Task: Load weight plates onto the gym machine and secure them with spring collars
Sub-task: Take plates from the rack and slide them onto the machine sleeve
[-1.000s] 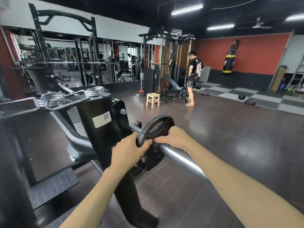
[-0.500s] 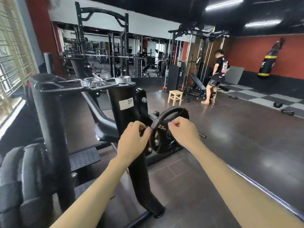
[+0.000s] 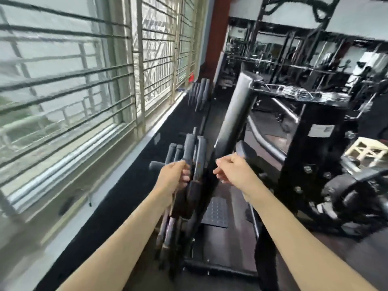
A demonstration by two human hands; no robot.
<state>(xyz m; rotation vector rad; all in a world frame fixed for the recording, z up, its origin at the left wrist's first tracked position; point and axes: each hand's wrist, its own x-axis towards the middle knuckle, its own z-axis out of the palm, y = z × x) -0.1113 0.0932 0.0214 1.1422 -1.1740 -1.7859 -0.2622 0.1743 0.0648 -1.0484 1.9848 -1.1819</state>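
Frame heavily motion-blurred. Barred window (image 3: 69,85) fills left. Gym machine (image 3: 310,148) stands right, spring collars (image 3: 300,93) indistinct on top. Weight plates (image 3: 189,164) racked upright, centre. Left hand (image 3: 175,178) fingers curled against plate edge; grip unclear. Right hand (image 3: 233,170) loosely curled, holding nothing.

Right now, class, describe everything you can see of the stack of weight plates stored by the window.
The stack of weight plates stands on edge in a row on the floor rack, between the black ledge under the barred window and the slanted black post of the gym machine. The plates look dark grey to black, matte and rubber-coated, with rounded rims; motion blur hides any markings. The left hand curls its fingers on one plate's rim. The right hand hovers beside the post, touching nothing.
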